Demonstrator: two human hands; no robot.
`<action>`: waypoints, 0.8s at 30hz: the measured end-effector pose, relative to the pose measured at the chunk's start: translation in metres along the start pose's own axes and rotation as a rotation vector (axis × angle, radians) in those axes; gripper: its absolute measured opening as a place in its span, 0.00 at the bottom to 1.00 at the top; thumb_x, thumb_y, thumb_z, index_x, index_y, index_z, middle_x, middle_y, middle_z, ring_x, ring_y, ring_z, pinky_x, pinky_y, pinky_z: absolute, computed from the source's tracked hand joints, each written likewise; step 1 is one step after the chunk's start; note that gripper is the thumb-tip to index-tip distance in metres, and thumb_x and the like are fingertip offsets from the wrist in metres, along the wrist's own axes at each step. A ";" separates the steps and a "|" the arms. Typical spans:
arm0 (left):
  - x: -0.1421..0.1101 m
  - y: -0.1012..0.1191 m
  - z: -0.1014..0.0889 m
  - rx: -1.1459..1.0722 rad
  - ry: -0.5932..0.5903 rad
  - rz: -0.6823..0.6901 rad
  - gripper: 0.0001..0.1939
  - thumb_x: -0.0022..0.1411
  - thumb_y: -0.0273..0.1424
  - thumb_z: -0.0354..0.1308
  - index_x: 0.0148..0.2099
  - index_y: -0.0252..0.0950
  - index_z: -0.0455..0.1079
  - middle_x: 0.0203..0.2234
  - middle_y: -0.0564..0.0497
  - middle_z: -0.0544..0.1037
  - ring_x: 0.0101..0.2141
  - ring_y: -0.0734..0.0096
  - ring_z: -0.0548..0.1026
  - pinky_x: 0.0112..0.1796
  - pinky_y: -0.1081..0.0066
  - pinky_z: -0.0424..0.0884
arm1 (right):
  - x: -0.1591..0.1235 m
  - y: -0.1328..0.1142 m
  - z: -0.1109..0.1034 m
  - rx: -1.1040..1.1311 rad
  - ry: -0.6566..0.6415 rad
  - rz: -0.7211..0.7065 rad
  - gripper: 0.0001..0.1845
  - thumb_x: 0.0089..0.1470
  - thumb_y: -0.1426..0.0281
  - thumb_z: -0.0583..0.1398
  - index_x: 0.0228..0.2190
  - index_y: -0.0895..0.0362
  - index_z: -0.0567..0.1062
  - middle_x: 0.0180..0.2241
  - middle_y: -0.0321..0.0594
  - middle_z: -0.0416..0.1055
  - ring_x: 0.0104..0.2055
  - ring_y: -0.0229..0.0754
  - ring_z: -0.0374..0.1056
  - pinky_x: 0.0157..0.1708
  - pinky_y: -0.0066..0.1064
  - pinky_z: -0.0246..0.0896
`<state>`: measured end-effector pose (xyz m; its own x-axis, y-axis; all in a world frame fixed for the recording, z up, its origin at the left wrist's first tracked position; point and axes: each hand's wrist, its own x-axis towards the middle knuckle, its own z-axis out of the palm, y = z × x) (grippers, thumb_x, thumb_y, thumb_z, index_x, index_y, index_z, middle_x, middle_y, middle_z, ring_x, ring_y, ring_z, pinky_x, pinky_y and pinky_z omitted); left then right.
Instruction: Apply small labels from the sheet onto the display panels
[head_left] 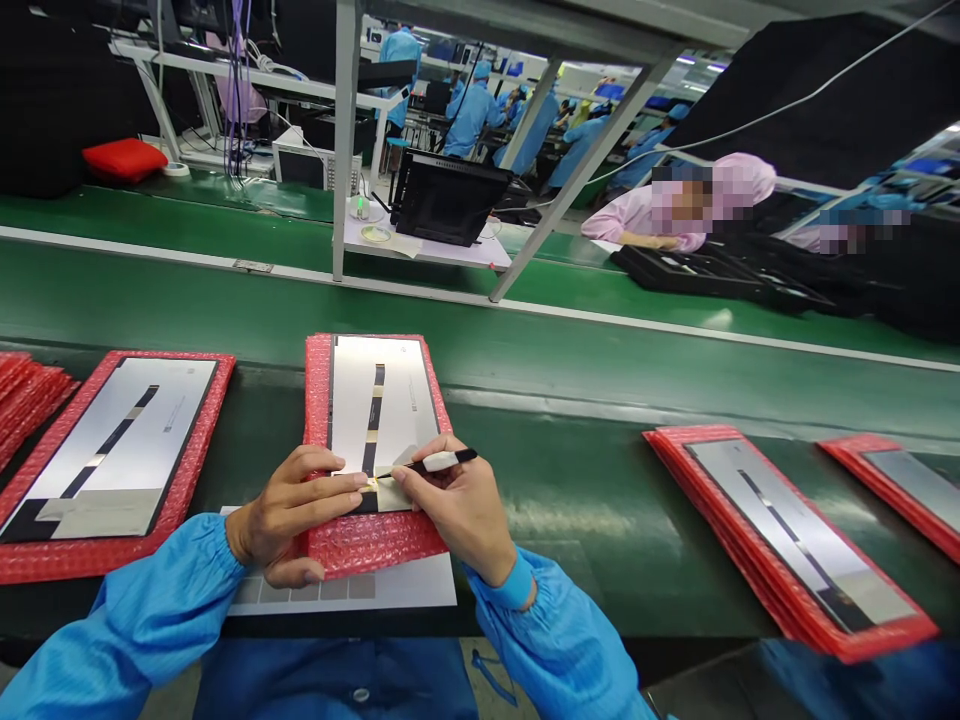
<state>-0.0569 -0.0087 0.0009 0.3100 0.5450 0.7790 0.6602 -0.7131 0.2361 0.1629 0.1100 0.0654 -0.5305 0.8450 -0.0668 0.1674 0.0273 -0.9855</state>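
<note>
A silver display panel [401, 410] with a dark ribbon strip [375, 410] down its middle lies before me on red bubble wrap [375, 548]. My left hand [304, 508] rests flat across the panel's lower left, fingers stretched out, fingertips near the strip's lower end. Pinched in my right hand [461, 505] is a white pen with a black end [442, 461]. Its thin tip points left and meets the panel's lower part, close to my left fingertips. Beneath the wrap a white sheet with grey squares [412, 588] sticks out toward me.
Another panel on red wrap [127, 430] lies left, beside a stack of red wrap [26, 400]. To the right are a wrapped panel stack [795, 540] and a further panel [911, 480]. Metal frame posts [346, 140] rise behind the green bench. A person in pink [645, 215] sits across.
</note>
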 end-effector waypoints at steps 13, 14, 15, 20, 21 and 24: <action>0.002 0.002 0.001 -0.047 -0.037 -0.033 0.36 0.73 0.56 0.44 0.65 0.33 0.70 0.51 0.38 0.83 0.51 0.46 0.74 0.50 0.49 0.70 | 0.000 0.006 0.000 -0.030 -0.008 -0.043 0.14 0.50 0.62 0.72 0.28 0.52 0.73 0.25 0.37 0.75 0.24 0.42 0.70 0.24 0.32 0.66; 0.002 0.003 0.001 -0.054 -0.053 -0.044 0.37 0.72 0.56 0.44 0.65 0.33 0.71 0.51 0.38 0.83 0.51 0.46 0.73 0.50 0.50 0.70 | 0.000 0.006 0.000 -0.033 0.000 -0.048 0.13 0.50 0.62 0.72 0.28 0.52 0.73 0.25 0.37 0.76 0.25 0.43 0.71 0.25 0.32 0.67; 0.002 0.003 0.000 -0.057 -0.075 -0.053 0.37 0.72 0.57 0.44 0.65 0.33 0.70 0.51 0.38 0.82 0.51 0.47 0.73 0.50 0.50 0.69 | 0.000 0.006 0.000 -0.027 0.009 -0.049 0.13 0.50 0.62 0.72 0.29 0.52 0.73 0.25 0.37 0.76 0.25 0.43 0.71 0.25 0.32 0.68; 0.004 0.008 -0.008 -0.006 -0.256 -0.108 0.44 0.65 0.63 0.51 0.69 0.35 0.66 0.56 0.39 0.79 0.53 0.46 0.68 0.56 0.49 0.62 | 0.001 0.001 0.001 0.099 0.039 0.005 0.16 0.51 0.61 0.72 0.30 0.52 0.72 0.22 0.34 0.74 0.20 0.42 0.72 0.22 0.31 0.70; 0.005 0.010 -0.009 0.010 -0.294 -0.120 0.45 0.64 0.63 0.52 0.70 0.36 0.65 0.58 0.40 0.79 0.54 0.46 0.68 0.57 0.49 0.61 | 0.001 0.000 0.001 0.117 0.041 0.010 0.16 0.51 0.61 0.73 0.30 0.53 0.71 0.21 0.33 0.73 0.20 0.41 0.72 0.22 0.30 0.70; 0.011 0.016 -0.011 0.075 -0.379 -0.149 0.49 0.62 0.65 0.53 0.73 0.38 0.61 0.60 0.42 0.77 0.53 0.47 0.67 0.57 0.50 0.57 | 0.001 -0.001 0.002 0.148 0.044 0.017 0.17 0.49 0.61 0.74 0.29 0.53 0.71 0.19 0.32 0.73 0.19 0.41 0.72 0.21 0.29 0.69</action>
<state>-0.0509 -0.0188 0.0196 0.4281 0.7735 0.4673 0.7606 -0.5877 0.2759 0.1611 0.1097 0.0664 -0.4907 0.8676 -0.0802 0.0506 -0.0636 -0.9967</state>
